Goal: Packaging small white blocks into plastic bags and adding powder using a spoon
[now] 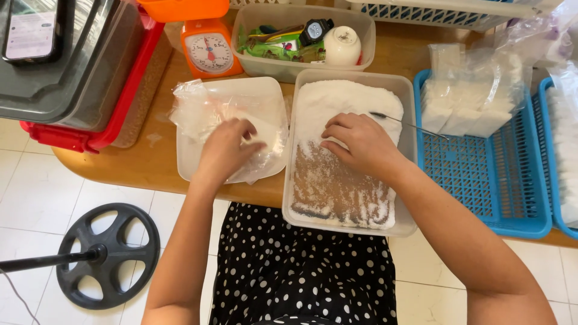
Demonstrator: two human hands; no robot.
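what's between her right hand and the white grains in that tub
Nothing visible. The right hand lies palm down directly on the white grains inside the clear tub. A thin metal rod pokes out beside the hand, across the tub's right wall, not underneath it.

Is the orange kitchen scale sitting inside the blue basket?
No, the orange scale stands on the wooden table, far left of the blue basket.

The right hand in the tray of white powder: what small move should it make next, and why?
Probably the right hand should lift the white piece under its fingertips out of the tray and carry it to the plastic bag. It presses into the white powder, and the left hand already rests on the bag in the neighbouring white dish.
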